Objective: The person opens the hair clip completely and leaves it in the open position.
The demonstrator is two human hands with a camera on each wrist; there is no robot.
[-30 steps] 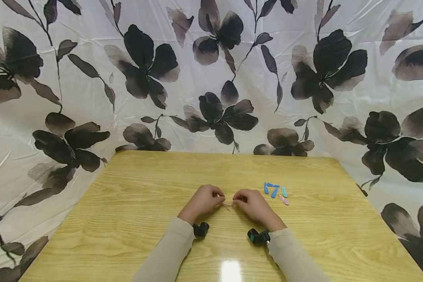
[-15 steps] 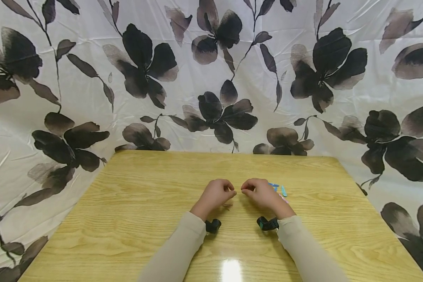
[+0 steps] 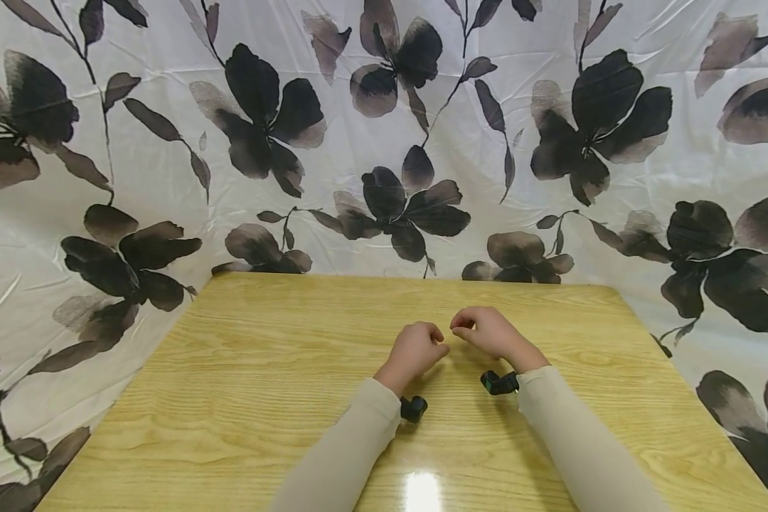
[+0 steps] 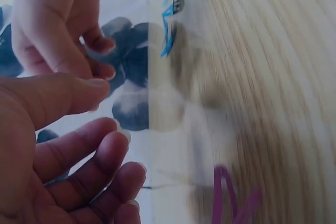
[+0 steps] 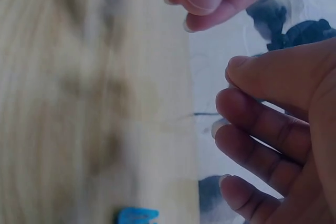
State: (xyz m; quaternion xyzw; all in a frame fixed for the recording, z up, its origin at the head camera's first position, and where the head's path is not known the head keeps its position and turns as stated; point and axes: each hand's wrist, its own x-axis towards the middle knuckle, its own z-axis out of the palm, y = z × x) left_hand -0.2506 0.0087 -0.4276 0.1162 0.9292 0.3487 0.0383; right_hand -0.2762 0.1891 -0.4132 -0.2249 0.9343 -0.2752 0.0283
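Observation:
My left hand [image 3: 416, 348] is held over the middle of the table with loosely bent fingers. In the left wrist view its thumb and fingers stand apart with nothing between them. My right hand [image 3: 486, 331] hovers just beyond it to the right, its thumb near the index fingertip and nothing showing in its fingers. Several blue snap hair clips [image 4: 168, 24] lie on the table, one blue clip [image 5: 136, 216] showing at the bottom of the right wrist view. A purple-pink looped strand [image 4: 224, 192] lies low in the left wrist view. In the head view, hands and arms hide these.
The light wooden table [image 3: 262, 398] reaches back to a white cloth with dark flowers [image 3: 409, 206]. A small black wrist camera [image 3: 413, 408] sits on the left wrist and another black camera [image 3: 498, 382] on the right.
Both hands have left the reddish strand and moved right and away from me. The clips and strand, seen in the head view before, are now covered there by hands and arms.

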